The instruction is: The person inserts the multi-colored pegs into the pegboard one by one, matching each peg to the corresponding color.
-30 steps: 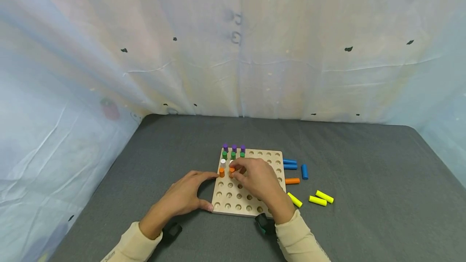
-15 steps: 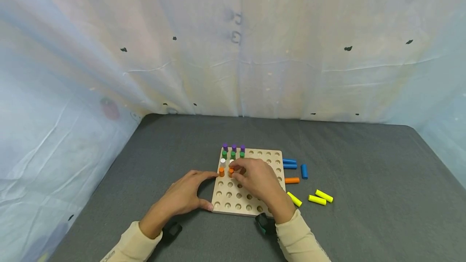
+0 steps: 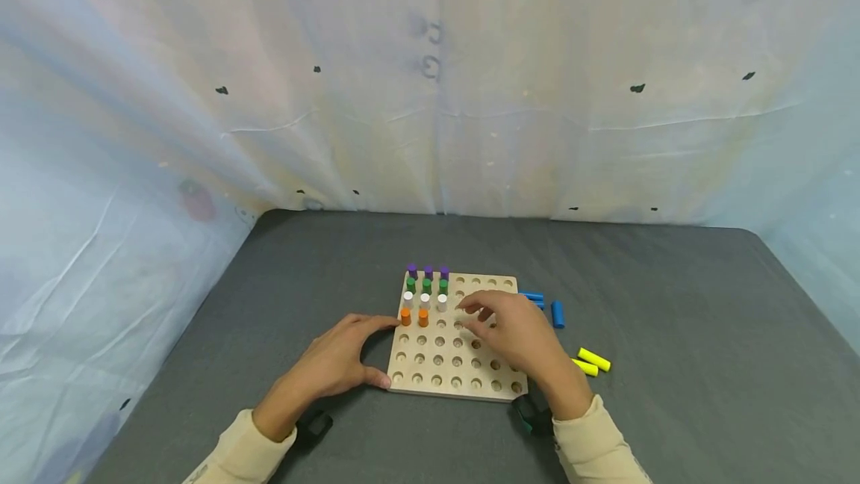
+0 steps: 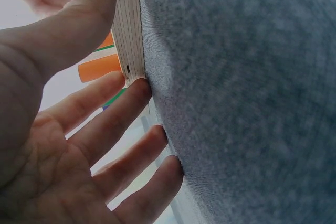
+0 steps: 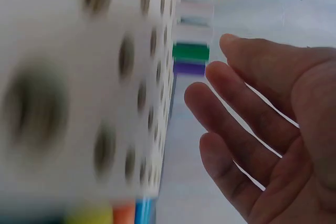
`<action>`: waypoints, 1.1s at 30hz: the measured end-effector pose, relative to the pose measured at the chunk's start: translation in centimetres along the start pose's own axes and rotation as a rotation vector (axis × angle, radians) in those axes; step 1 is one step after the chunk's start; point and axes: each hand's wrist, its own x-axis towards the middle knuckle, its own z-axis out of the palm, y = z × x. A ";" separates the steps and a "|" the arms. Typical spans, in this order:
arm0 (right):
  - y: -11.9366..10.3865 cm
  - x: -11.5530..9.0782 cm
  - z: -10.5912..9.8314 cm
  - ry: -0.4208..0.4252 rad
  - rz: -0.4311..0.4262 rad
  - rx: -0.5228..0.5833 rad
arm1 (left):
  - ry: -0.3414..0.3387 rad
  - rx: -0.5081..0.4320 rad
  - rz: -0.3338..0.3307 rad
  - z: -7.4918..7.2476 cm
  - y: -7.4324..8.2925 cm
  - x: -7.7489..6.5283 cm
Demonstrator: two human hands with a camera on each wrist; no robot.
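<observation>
In the head view a pale wooden pegboard (image 3: 457, 395) lies on the grey cloth, with rows of round holes. Standing in its far-left holes are purple pegs (image 3: 428, 272), green pegs (image 3: 426, 286), white pegs (image 3: 425, 302) and two orange pegs (image 3: 423, 317). My left hand (image 3: 336, 357) rests at the board's left side; its thumb and straight fingers touch the wooden edge (image 4: 127, 35). Over the board's right half hovers my right hand (image 3: 527, 334), fingers relaxed and bent, holding nothing. The right wrist view shows its fingertips apart, away from the green peg (image 5: 191, 52).
Right of the board lie blue pegs (image 3: 558, 314) and yellow pegs (image 3: 594, 359), some partly hidden by the right hand and arm. An orange peg (image 5: 124, 213) shows past the board's edge in the right wrist view. A pale curtain (image 3: 510, 95) hangs behind the table.
My right hand has let go of the second orange peg, which stands in its hole, and has moved right across the board. The left hand stays at the board's edge.
</observation>
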 end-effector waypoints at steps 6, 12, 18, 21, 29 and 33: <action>3.1 -1.3 -2.3 0.022 -0.036 -0.048 | 0.001 -0.008 -0.005 0.0 0.1 0.0; 5.5 -2.3 -4.1 0.010 -0.020 -0.083 | 0.003 -0.008 -0.011 0.0 0.1 0.0; 7.0 -2.9 -4.8 -0.044 0.004 -0.095 | -0.014 -0.005 -0.014 -0.1 0.1 0.1; 7.4 -3.0 -4.8 -0.052 0.012 -0.095 | -0.011 -0.011 -0.005 -0.1 0.3 0.1; 8.1 -2.8 -4.1 -0.100 0.008 -0.091 | -0.013 -0.015 -0.016 0.0 0.2 0.0; 8.3 -2.7 -3.8 -0.108 0.001 -0.096 | -0.006 -0.015 -0.016 0.0 0.2 0.0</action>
